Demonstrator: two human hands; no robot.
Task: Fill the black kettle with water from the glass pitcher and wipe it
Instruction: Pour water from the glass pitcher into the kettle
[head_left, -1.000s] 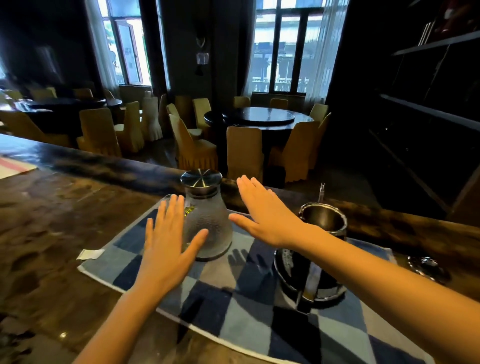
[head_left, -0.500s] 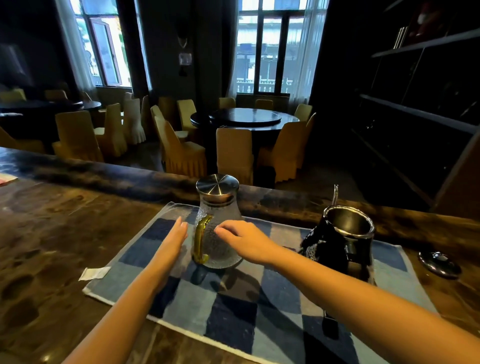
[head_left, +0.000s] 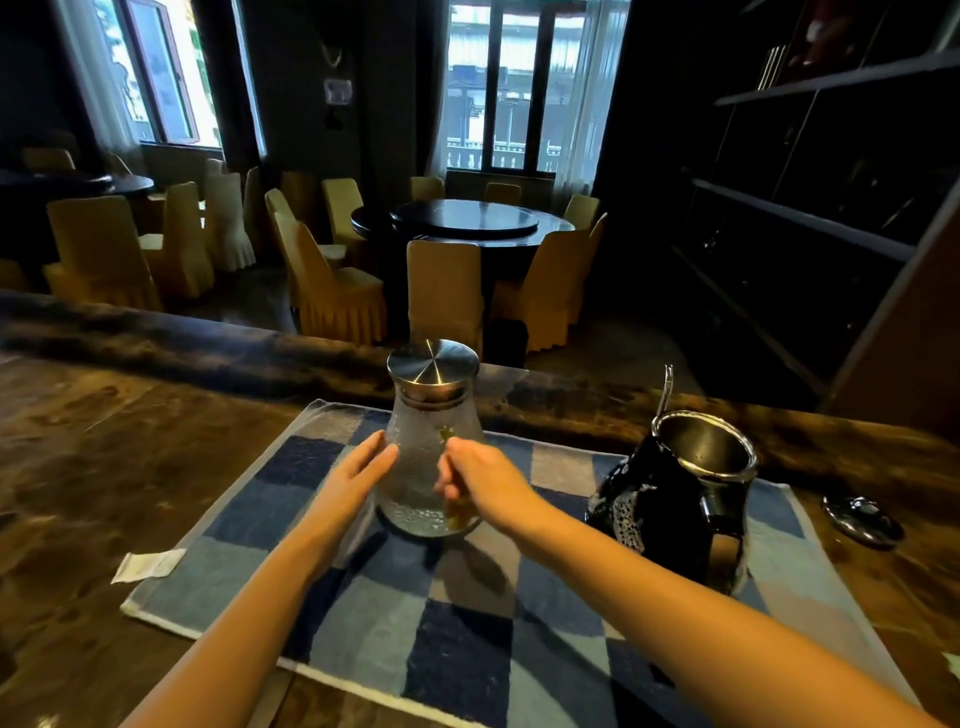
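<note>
The room is dimly lit, daylight being admitted through two windows. Edges are bent by wide-angle distortion. The right hand is slightly blurred.

One wide-angle head-worn camera looks forward and down across the dark brown marbled counter from its near side. The clear textured glass pitcher with steel lid sits close, near frame centre; tall bright windows lie in the far background.
</note>
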